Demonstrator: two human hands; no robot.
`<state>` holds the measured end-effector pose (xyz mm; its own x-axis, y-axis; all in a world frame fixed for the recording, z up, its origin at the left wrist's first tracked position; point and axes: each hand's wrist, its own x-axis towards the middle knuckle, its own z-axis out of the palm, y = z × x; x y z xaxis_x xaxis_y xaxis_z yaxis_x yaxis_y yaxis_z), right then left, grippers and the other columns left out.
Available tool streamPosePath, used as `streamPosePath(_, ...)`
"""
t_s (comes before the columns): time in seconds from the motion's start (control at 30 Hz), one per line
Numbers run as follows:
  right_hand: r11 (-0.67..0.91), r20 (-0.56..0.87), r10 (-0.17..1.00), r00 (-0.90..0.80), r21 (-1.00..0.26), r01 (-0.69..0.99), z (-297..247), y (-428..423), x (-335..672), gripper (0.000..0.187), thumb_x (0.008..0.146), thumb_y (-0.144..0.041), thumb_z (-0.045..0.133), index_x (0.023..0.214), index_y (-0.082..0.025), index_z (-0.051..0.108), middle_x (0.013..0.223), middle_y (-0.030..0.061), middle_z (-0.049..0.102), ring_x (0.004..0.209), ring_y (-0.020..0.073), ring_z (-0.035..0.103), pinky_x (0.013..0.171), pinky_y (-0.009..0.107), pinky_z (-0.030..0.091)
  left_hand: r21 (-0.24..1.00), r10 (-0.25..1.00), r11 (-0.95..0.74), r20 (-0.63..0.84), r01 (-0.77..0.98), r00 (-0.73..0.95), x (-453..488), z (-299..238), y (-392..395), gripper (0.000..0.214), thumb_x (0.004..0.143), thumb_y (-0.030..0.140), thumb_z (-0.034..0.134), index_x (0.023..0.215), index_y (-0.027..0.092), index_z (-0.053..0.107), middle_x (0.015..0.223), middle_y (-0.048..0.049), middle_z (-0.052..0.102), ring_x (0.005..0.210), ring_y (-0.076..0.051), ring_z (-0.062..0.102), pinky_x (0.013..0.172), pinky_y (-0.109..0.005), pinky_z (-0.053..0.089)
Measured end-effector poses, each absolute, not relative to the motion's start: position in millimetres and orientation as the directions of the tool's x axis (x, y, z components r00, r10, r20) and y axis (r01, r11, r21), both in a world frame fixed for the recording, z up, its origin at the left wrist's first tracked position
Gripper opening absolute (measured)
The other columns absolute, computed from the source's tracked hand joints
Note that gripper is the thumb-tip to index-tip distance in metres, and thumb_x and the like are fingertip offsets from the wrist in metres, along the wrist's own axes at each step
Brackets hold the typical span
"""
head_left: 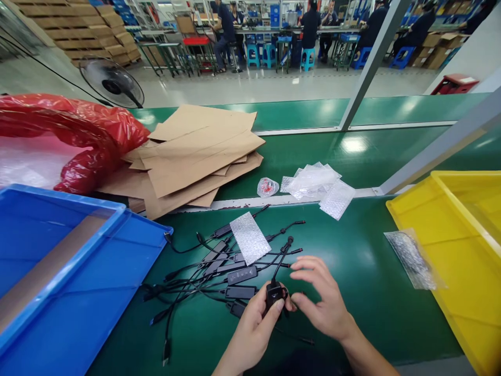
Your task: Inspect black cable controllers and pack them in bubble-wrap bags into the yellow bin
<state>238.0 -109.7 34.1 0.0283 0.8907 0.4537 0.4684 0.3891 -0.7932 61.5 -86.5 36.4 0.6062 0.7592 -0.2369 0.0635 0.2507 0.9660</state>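
Observation:
My left hand grips a small black adapter with a thin cable between thumb and fingers, just above the green belt. Close to its right, my right hand has its fingers curled in a pinch by the adapter's cable; what it pinches is too small to make out. A heap of several black adapters with cables lies to the left of my hands. One small bubble-wrap bag rests on top of that heap.
A blue bin stands at the left and a yellow bin at the right, with a bubble bag on its rim. Loose bubble bags, cardboard sheets and red plastic lie further back. People sit at benches beyond.

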Motion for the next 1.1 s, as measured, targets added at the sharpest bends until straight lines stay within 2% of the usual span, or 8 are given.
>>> streamPosePath(0.1,0.378,0.381,0.922,-0.068,-0.85,0.367,37,-110,229,0.012,0.087,-0.024,0.063,0.099,-0.021,0.062,0.096,0.0063,0.061,0.097,0.0219,0.055,0.083,0.035,0.048,0.966,0.782,0.236,-0.251,0.102,0.57,59,34,-87,0.024,0.093,0.037,0.046,0.106,0.018,0.054,0.1,-0.0065,0.059,0.093,-0.019,0.053,0.088,-0.03,0.042)
streamPosePath(0.23,0.231,0.228,0.973,-0.037,-0.953,0.194,36,-110,227,0.005,0.086,-0.025,0.066,0.087,-0.021,0.065,0.087,0.0039,0.06,0.087,0.0192,0.056,0.076,0.031,0.048,0.969,0.75,0.224,-0.24,0.105,0.616,57,35,-88,0.024,0.093,0.038,0.045,0.101,0.018,0.055,0.094,-0.0055,0.059,0.089,-0.019,0.053,0.084,-0.029,0.043)
streamPosePath(0.5,0.051,0.063,0.989,-0.137,-0.995,-0.086,29,-110,236,0.029,0.083,-0.04,0.07,0.066,-0.019,0.057,0.074,0.0025,0.058,0.079,0.0174,0.056,0.072,0.029,0.048,0.975,0.627,0.159,-0.221,0.155,0.747,55,44,-86,0.024,0.095,0.036,0.039,0.089,0.018,0.054,0.085,-0.0031,0.053,0.08,-0.016,0.051,0.077,-0.026,0.041)
streamPosePath(0.63,0.152,0.148,0.981,-0.126,-0.988,0.029,30,-111,233,0.024,0.087,-0.036,0.065,0.071,-0.019,0.059,0.079,0.0043,0.059,0.081,0.0188,0.058,0.071,0.03,0.049,0.973,0.651,0.134,-0.229,0.188,0.723,54,41,-86,0.023,0.095,0.035,0.041,0.086,0.018,0.053,0.084,-0.0023,0.052,0.08,-0.015,0.05,0.076,-0.025,0.04)
streamPosePath(0.77,0.446,0.479,0.877,0.035,-0.839,0.311,29,-111,238,0.008,0.087,-0.016,0.061,0.081,-0.021,0.062,0.077,0.0018,0.057,0.076,0.0168,0.057,0.069,0.03,0.048,0.969,0.682,0.204,-0.242,0.139,0.69,56,39,-87,0.022,0.094,0.036,0.044,0.086,0.017,0.053,0.081,-0.002,0.054,0.077,-0.015,0.051,0.075,-0.026,0.04)
streamPosePath(0.83,0.443,0.566,0.81,0.155,-0.763,0.471,27,-109,247,0.015,0.086,-0.011,0.06,0.096,-0.022,0.062,0.088,0.0042,0.059,0.086,0.0195,0.057,0.076,0.034,0.049,0.965,0.676,0.231,-0.248,0.121,0.694,57,41,-87,0.023,0.093,0.037,0.046,0.084,0.017,0.054,0.08,-0.0026,0.055,0.077,-0.015,0.053,0.075,-0.026,0.04)
streamPosePath(0.97,0.288,0.439,0.894,0.095,-0.722,0.629,23,-102,264,0.032,0.092,-0.019,0.054,0.124,-0.022,0.053,0.127,0.0115,0.052,0.118,0.0259,0.047,0.095,0.042,0.043,0.958,0.651,0.28,-0.236,0.06,0.721,55,45,-89,0.025,0.091,0.037,0.049,0.081,0.016,0.057,0.078,-0.0048,0.059,0.079,-0.018,0.059,0.077,-0.029,0.043)
streamPosePath(1.1,0.228,0.273,0.962,0.013,-0.83,0.509,21,-102,257,0.017,0.096,-0.024,0.048,0.108,-0.021,0.059,0.105,0.0075,0.065,0.097,0.0209,0.06,0.083,0.033,0.049,0.935,0.783,0.347,-0.25,-0.067,0.569,54,41,-88,0.019,0.088,0.035,0.055,0.087,0.017,0.061,0.1,-0.0099,0.065,0.097,-0.023,0.059,0.09,-0.035,0.043)
